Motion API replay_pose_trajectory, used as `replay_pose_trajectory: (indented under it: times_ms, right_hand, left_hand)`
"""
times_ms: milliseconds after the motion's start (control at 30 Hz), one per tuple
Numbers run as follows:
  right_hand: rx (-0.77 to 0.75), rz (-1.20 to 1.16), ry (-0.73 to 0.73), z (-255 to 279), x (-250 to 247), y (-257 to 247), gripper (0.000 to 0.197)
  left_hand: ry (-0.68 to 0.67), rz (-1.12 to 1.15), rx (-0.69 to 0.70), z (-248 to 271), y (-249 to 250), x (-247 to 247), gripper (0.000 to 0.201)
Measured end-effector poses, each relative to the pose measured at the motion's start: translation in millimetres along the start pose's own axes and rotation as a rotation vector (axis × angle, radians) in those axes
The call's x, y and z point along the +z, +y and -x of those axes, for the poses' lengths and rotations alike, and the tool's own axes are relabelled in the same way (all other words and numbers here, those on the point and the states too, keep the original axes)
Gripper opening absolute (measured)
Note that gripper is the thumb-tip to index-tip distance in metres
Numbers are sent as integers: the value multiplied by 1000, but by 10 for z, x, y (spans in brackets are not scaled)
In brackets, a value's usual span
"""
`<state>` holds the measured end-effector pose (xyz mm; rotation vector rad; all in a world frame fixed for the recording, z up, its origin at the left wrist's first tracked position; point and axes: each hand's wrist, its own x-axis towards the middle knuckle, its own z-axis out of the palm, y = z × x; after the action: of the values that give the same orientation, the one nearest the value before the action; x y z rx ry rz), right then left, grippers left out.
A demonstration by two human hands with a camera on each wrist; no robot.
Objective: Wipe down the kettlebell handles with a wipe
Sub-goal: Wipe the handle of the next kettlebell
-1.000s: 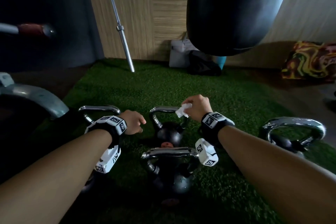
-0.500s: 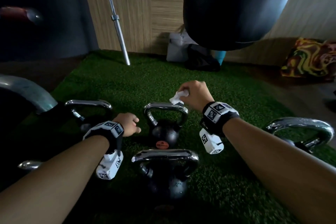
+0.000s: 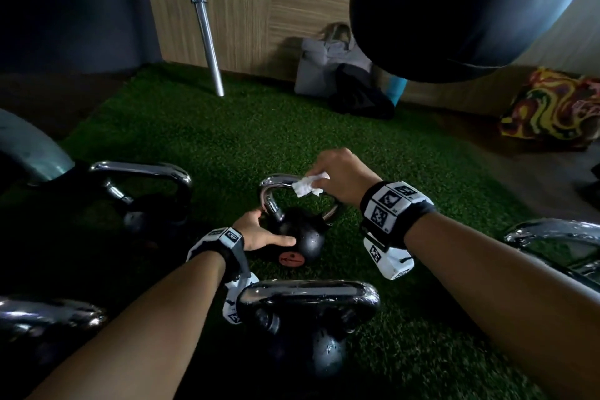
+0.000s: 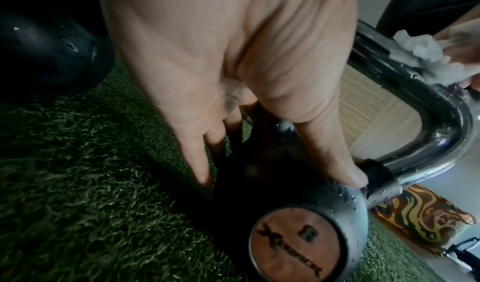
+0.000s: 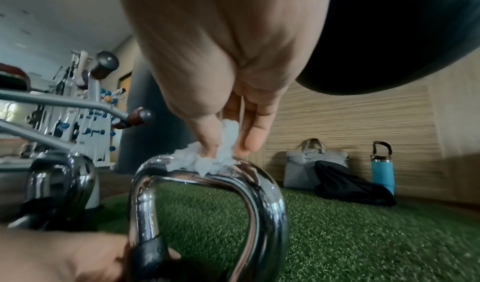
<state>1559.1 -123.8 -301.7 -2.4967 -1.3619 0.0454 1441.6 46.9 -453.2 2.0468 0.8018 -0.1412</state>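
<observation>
A small black kettlebell (image 3: 308,239) with a chrome handle (image 3: 276,185) stands on the green turf at the centre. My right hand (image 3: 319,180) pinches a crumpled white wipe (image 3: 306,188) and presses it on top of the handle. The right wrist view shows the wipe (image 5: 192,161) lying on the handle's top bar (image 5: 259,194) under the right hand (image 5: 230,147). My left hand (image 3: 271,230) clasps the ball, thumb across the front and fingers behind. In the left wrist view the left hand (image 4: 280,179) straddles the kettlebell (image 4: 337,214), which is dotted with droplets.
More chrome-handled kettlebells stand around: one in front (image 3: 308,295), one left (image 3: 139,169), one right (image 3: 558,234), one at the lower left (image 3: 48,315). A black punching bag (image 3: 454,10) hangs overhead. A barbell (image 3: 204,19), grey bag (image 3: 324,65) and blue bottle (image 5: 383,173) stand by the wall.
My left hand moved right from beside the kettlebell and took hold of its ball. My right hand came down with the wipe onto the top of the handle.
</observation>
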Motion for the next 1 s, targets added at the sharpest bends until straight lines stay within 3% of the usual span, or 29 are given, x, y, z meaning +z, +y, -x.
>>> replay_pose_trajectory:
  times_ms: [167,367,533,700,800,933,1000]
  right_hand:
    - [125,81,28,110,-24,96,17]
    - [48,106,88,212,97,-14,19]
    - [272,-21,150,310,109,196,15]
    - [293,-85,178,264,182,203,17]
    - [396,-166,206,278,186,232,18]
    - [557,-439,61,309,384,550,28]
    - [581,-706,-4,349,572,693,34]
  left_hand:
    - [85,-18,36,58,63,61,109]
    - [104,13,49,121,-30,53,138]
    - [129,-82,60,317,88,71,118]
    - [104,-129,46,300,62,43,128]
    - [54,-142,5,298,62,-32,116]
    - [-70,-142,-20,251,-13,-194,95]
    - [-23,-218,0,232,-15,-316,65]
